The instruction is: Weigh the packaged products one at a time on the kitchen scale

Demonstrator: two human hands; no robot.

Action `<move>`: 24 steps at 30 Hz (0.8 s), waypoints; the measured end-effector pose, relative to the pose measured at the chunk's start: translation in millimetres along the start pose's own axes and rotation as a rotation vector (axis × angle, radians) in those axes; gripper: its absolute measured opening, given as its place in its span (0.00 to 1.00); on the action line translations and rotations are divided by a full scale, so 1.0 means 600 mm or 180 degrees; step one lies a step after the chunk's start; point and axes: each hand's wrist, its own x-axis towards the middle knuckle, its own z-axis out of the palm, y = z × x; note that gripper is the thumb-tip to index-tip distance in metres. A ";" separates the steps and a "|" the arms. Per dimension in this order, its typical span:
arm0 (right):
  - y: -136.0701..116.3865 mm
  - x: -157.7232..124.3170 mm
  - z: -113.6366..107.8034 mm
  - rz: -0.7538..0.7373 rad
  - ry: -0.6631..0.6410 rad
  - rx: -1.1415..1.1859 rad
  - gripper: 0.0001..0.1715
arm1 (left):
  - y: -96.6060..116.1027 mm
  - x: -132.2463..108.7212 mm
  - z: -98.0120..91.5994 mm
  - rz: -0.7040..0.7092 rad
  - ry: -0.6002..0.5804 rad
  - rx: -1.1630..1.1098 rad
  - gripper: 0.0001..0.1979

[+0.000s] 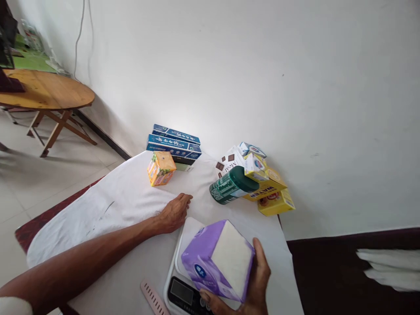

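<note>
My right hand (254, 284) grips a purple pack of tissues (210, 258), thumb on the near side and fingers around the right side. The pack is tilted over a white kitchen scale (175, 267), covering part of its platform; contact with the platform cannot be made out. The scale's dark display (182, 292) faces me. Just beyond the scale's far left corner, my left hand (173, 213) rests on the white cloth, its fingers curled in with nothing visible in them. An orange box (161, 168) stands beyond that hand.
Blue toothpaste boxes (173, 145) stand at the back left. A green canister (231, 186) leans among yellow boxes (275, 202) and a white packet (229, 159) at the right. A pink strap (153, 298) lies left of the scale. The wall (249, 78) rises behind the cloth-covered table (121, 210).
</note>
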 end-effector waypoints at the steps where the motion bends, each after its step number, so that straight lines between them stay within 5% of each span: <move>1: 0.009 -0.003 0.003 0.0029 -0.0014 0.0072 0.75 | 0.000 0.000 0.000 0.0022 0.0014 -0.0001 0.27; 6: 0.045 -0.007 0.019 -0.0147 0.0026 0.0040 0.59 | -0.002 0.000 0.000 0.0087 0.0039 0.0010 0.26; 11: 0.034 -0.001 0.021 -0.0362 0.0156 0.0015 0.40 | -0.001 0.001 -0.002 0.0091 0.0052 0.0057 0.24; 14: 0.035 0.022 -0.002 -0.0218 0.0282 0.0346 0.39 | 0.002 0.002 -0.005 0.0084 0.0045 0.0068 0.23; 24: 0.151 0.270 -0.122 0.0191 0.1098 0.0278 0.48 | 0.014 0.003 -0.010 0.0012 0.0041 0.0075 0.22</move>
